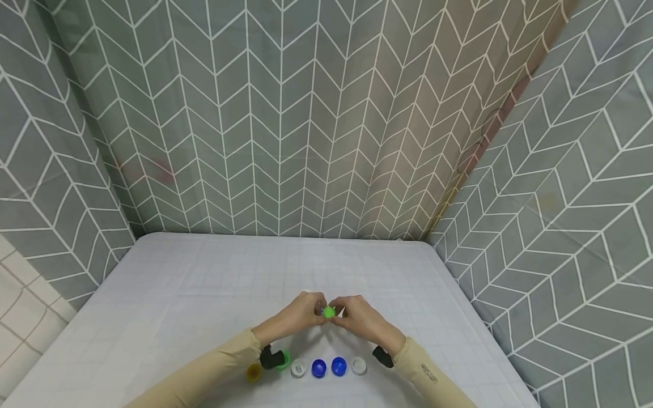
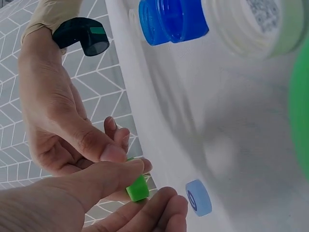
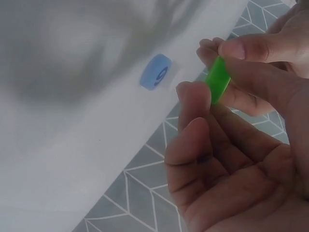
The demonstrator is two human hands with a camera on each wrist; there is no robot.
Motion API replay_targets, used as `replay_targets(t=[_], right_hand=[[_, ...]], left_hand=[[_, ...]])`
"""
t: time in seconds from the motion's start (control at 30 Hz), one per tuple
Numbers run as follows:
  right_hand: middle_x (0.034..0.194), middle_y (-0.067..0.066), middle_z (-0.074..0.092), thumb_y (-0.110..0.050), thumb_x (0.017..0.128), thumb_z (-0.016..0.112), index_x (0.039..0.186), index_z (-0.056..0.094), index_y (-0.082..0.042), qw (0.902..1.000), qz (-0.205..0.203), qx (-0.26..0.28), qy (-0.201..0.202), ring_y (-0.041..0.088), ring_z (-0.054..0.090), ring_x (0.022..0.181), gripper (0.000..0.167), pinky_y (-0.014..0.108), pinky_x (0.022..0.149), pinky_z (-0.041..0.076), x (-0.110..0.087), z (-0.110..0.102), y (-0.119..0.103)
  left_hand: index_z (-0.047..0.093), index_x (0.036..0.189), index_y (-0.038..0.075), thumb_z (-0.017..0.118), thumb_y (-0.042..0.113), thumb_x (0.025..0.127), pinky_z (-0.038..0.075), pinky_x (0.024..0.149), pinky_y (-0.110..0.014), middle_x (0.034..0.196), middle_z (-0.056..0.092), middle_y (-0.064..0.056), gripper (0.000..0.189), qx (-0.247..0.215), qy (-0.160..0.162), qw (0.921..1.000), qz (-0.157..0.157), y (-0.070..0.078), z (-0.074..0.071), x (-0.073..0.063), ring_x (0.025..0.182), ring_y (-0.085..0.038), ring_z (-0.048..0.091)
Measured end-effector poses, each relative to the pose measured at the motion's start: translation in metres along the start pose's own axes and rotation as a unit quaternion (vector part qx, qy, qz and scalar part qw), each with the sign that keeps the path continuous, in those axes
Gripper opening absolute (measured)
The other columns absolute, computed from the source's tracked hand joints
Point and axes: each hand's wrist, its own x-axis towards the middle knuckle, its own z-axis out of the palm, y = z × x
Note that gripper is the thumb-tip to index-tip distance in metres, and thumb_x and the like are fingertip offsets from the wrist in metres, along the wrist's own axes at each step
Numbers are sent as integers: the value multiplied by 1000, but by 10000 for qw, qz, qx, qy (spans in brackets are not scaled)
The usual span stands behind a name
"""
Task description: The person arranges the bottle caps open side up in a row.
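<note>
A bright green bottle cap is pinched between both hands above the table. My left hand grips it from the left and my right hand from the right, thumbs and fingertips close together. In the right wrist view, the green cap appears edge-on between the fingers. Beyond the hands, a light blue cap with a dark round mark stands on its edge on the table. The same light blue cap shows in the right wrist view.
Nearer the body, a row of caps lies on the white table: yellow, green partly behind the left wrist camera, white, blue, another blue and another white. Patterned curtains surround the table.
</note>
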Motion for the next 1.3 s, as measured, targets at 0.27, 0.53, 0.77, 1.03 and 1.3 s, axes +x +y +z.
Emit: replay_targets(t=[0.27, 0.53, 0.77, 1.03, 1.3], right_hand=[[88, 1, 72, -15, 86, 70, 104, 72, -9, 9998, -194, 88, 60, -1, 54, 65, 19, 16, 56, 44, -3, 0, 0], [83, -2, 70, -16, 84, 73, 105, 73, -10, 9998, -162, 118, 64, -2, 53, 64, 22, 16, 56, 44, -5, 0, 0], [86, 1, 72, -15, 83, 74, 106, 73, -9, 9998, -76, 186, 5, 0, 55, 67, 23, 17, 56, 44, -7, 1, 1], [82, -4, 69, -15, 83, 74, 101, 71, -10, 9997, 89, 210, 64, -1, 53, 66, 19, 17, 56, 44, -9, 0, 0], [87, -5, 70, -14, 86, 72, 93, 69, -12, 9994, 170, 289, 57, 0, 53, 68, 8, 17, 57, 45, -10, -1, -2]], left_hand=[[61, 100, 3, 75, 5, 78, 50, 60, -19, 78, 69, -3, 26, -242, -70, 9996, 119, -3, 2, -1, 67, -6, 61], [59, 100, 7, 75, 4, 77, 49, 62, -18, 79, 68, -1, 28, -280, -82, 9994, 207, -5, 4, -2, 69, -5, 59], [60, 103, 6, 75, 7, 79, 50, 63, -18, 82, 69, -3, 28, -203, -117, 9995, 208, -4, 6, -4, 71, -5, 60], [59, 97, 9, 74, 8, 81, 50, 63, -18, 83, 70, -2, 22, -317, 54, 9991, 267, -3, 5, -5, 73, -5, 62], [60, 88, 10, 75, 7, 80, 50, 65, -18, 80, 68, 0, 18, -293, 138, 9989, 339, -4, 4, -4, 72, -5, 61]])
